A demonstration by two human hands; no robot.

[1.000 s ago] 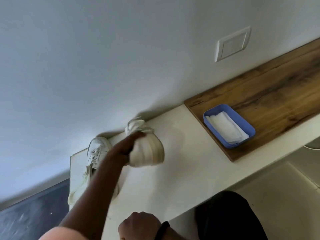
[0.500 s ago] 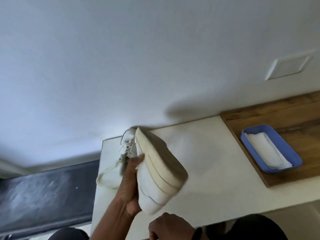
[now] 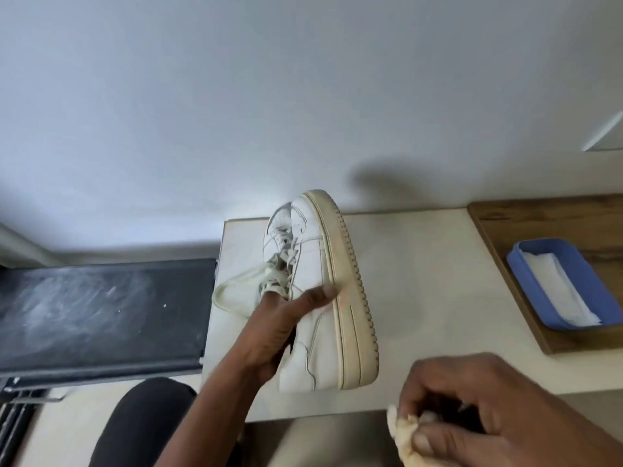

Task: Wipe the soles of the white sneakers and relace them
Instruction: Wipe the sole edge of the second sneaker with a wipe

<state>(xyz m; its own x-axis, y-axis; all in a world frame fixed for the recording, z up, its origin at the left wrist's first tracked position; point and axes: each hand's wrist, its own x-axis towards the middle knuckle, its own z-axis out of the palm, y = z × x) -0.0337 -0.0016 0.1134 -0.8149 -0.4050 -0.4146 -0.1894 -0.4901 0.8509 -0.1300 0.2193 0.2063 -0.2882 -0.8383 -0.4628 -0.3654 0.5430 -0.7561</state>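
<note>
The sneaker (image 3: pixel 318 298) is gripped by the left hand (image 3: pixel 276 332) above the counter's (image 3: pixel 421 281) left end, sole rightward. A cloth (image 3: pixel 403 439) is pinched by the right hand (image 3: pixel 499 416) at the counter's near edge. The sole should be braced and rubbed lengthwise. Its tread face is hidden, and the pale loop (image 3: pixel 225 294) behind is perhaps the second sneaker's.

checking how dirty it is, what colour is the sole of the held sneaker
Yellowed cream sole, duller than the white upper; head view.
</note>
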